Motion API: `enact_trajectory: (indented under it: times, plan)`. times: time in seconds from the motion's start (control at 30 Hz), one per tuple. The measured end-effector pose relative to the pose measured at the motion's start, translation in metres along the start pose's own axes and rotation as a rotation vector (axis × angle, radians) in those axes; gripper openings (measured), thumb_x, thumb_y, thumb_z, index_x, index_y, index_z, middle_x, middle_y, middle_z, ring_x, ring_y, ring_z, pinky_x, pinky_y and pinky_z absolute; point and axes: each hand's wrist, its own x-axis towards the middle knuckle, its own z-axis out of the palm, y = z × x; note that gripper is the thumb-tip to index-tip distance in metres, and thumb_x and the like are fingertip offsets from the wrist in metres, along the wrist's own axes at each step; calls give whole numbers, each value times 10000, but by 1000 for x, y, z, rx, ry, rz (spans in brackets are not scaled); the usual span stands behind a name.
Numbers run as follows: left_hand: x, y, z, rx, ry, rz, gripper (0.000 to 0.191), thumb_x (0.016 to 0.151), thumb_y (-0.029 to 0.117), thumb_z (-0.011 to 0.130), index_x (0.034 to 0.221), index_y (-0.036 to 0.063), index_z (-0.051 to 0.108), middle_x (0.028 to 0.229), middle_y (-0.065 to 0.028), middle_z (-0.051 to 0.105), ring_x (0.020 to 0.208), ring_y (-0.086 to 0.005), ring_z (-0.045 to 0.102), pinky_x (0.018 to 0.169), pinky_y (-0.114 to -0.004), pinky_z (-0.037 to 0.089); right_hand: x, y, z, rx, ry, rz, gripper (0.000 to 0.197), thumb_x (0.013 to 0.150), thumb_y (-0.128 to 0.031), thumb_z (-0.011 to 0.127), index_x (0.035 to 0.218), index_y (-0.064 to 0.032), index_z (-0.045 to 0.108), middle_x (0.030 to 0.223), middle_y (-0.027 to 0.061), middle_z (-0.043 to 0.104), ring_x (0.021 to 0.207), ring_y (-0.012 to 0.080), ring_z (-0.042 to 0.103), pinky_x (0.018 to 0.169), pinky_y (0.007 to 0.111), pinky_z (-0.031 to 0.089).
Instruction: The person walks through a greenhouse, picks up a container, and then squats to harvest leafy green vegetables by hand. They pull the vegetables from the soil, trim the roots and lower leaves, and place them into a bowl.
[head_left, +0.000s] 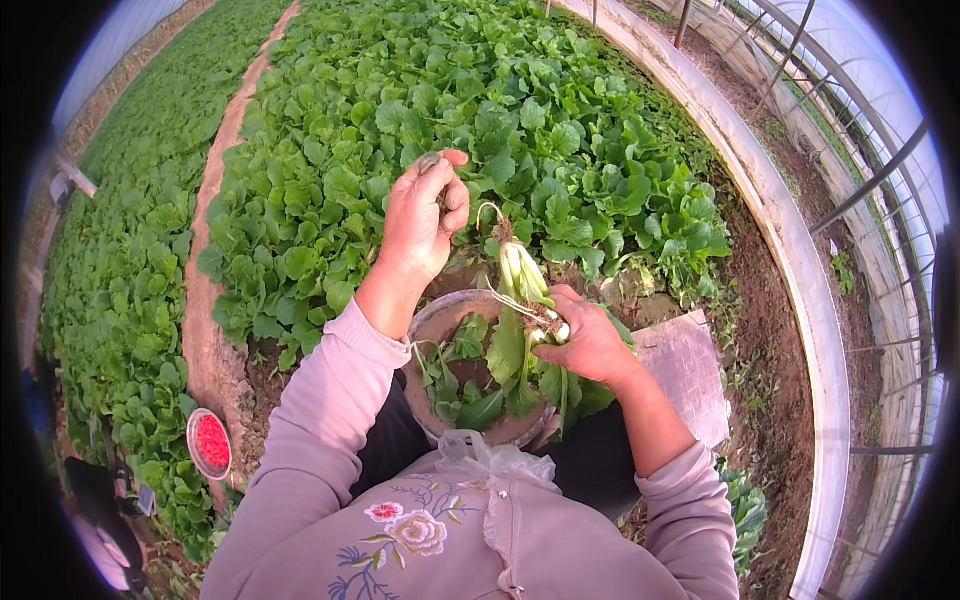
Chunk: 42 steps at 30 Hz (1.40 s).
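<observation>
My left hand (426, 214) is raised over the front edge of the crop, fingers curled around a small dark grey object (428, 162) that is mostly hidden; its kind cannot be told. In my right hand (589, 337) is a bunch of uprooted leafy greens (523, 274), with pale stems and thin roots with soil on them. Their leaves hang over a round tub (442, 304) between my knees. Inside the tub lie more loose green leaves (469, 401).
Dense rows of leafy greens (465, 90) grow ahead, split by a dirt path (206, 262). A bowl of red pieces (210, 444) sits at left. A flat board (682, 375) lies right of the tub, near a pale curved border (795, 300). Another person (105, 517) is at lower left.
</observation>
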Motion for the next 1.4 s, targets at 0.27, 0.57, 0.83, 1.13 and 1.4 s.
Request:
enact_trajectory:
  times: [0.27,0.57,0.83,1.13,1.4]
  plan:
    - [-18,-11,-3,1258,-221,657,222,859,192,713,1066,132,658,891,-60,633,838,-242,634,731,-348,521,-7,10,-11,-98,95,37,485,669,-184,763,1101,-33,602,1164,140,595,1004,373,616,864,435,503]
    - [-24,-22,8,1300,-383,656,131,844,157,713,947,86,672,961,-43,647,945,-220,617,790,-333,513,-8,9,-5,-181,113,-71,440,663,-169,773,1036,-26,588,1117,132,601,946,376,626,814,443,517]
    - [-37,-14,18,1460,-457,917,128,821,201,711,925,129,692,1102,-31,646,1149,-255,566,921,-395,467,-13,10,-14,-133,106,-4,442,670,-185,762,1053,-37,600,1148,133,601,968,376,624,833,444,517]
    - [-42,-36,18,728,-466,316,125,943,75,603,1049,23,644,974,-54,666,880,-177,624,766,-309,506,-14,8,-17,-111,38,7,508,641,-141,780,1111,-27,626,1160,127,606,1011,355,630,874,407,517]
    - [-22,-33,-8,1206,-381,3,514,874,448,679,1088,-18,666,949,-175,706,822,-268,680,775,-376,528,-17,9,-19,-123,63,50,498,644,-139,777,1105,-26,623,1150,133,610,1004,356,632,873,408,517]
